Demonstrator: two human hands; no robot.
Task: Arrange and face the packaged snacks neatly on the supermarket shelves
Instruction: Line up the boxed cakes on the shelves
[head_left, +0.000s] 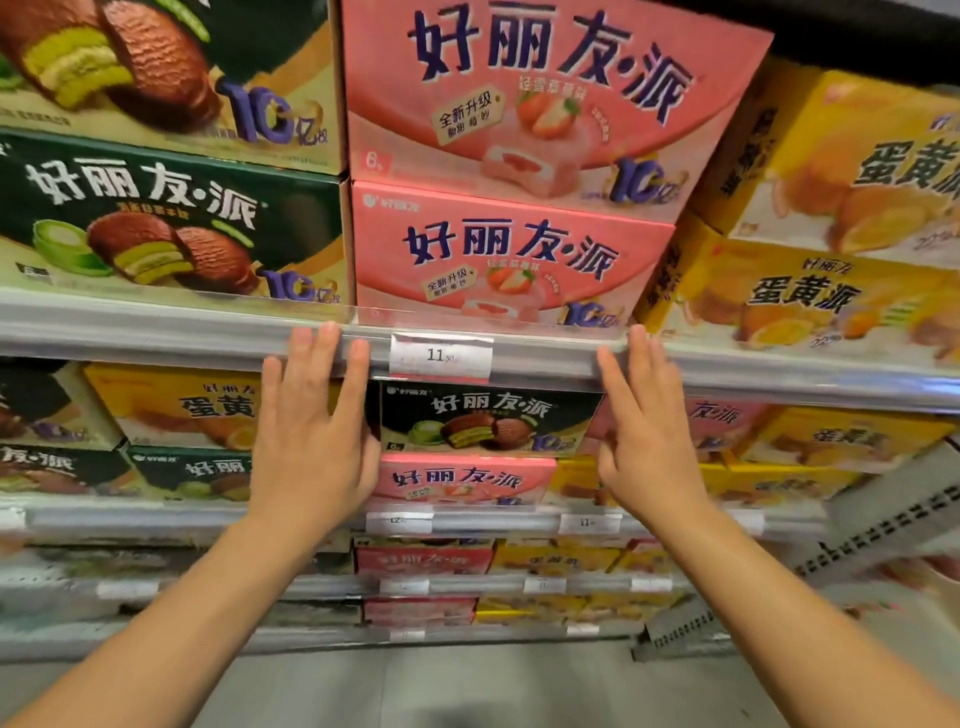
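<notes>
Two pink strawberry pie boxes stand stacked on the upper shelf, the lower pink box (511, 254) straight and the upper pink box (545, 88) turned a little. Green matcha pie boxes (166, 218) sit to their left and yellow egg-yolk pie boxes (800, 301) to their right. My left hand (311, 426) is raised flat, fingers straight, fingertips at the shelf's front rail (182, 332). My right hand (644, 431) is raised the same way, fingertips near the rail at the pink stack's right corner. Neither hand holds anything. Between them a green box (488, 421) sits atop a pink box (462, 480) on the shelf below.
A price tag reading 11.50 (440, 356) hangs on the rail between my hands. Lower shelves carry more red, yellow and green boxes (423, 561). A grey perforated shelf panel (883, 530) juts out at the right. Grey floor (467, 686) lies below.
</notes>
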